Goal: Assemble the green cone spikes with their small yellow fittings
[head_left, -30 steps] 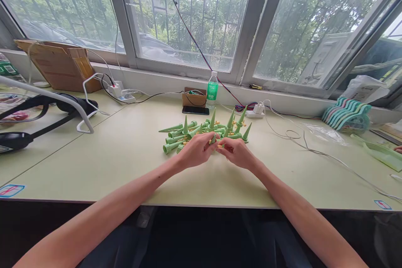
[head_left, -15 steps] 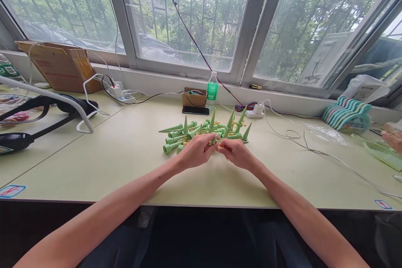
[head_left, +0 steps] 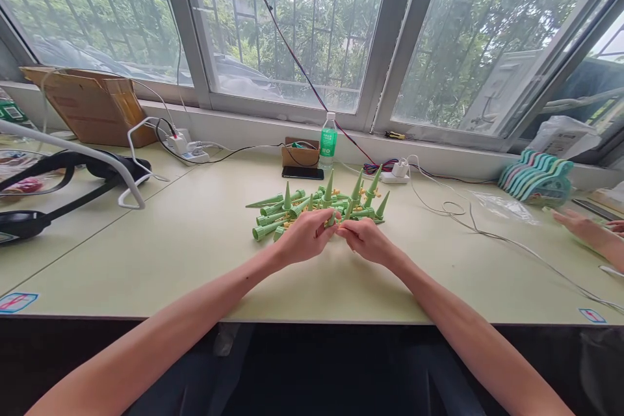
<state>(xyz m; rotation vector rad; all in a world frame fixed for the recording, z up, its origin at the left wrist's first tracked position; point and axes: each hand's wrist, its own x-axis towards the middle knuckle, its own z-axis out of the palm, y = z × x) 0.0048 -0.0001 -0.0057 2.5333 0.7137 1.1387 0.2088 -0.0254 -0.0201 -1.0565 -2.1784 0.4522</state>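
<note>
In front of me lies a pile of green plastic plant watering spikes (head_left: 267, 230) with small yellow-orange valves. Several of them stand point up, such as a tall cone (head_left: 328, 187) behind my hands. My left hand (head_left: 307, 234) is closed around a green watering spike (head_left: 332, 219), mostly covered by the fingers. Close against it, my right hand (head_left: 363, 238) is pinched at the near side of that spike, at what looks like its small orange valve. The fingers hide most of this part. Both hands are just above the table at the pile's front edge.
Behind the pile are a phone (head_left: 302, 173), a small cardboard box (head_left: 300, 155) and a water bottle (head_left: 328, 142). White cables (head_left: 480, 231) cross the table on the right, near teal hangers (head_left: 536, 179). Another person's hand (head_left: 582, 226) reaches in. A black headset (head_left: 112, 172) lies left.
Another person's hand has come further in from the right edge, over the pale green tray. My two hands stay together at the spike with hardly any movement. The view has shifted slightly.
</note>
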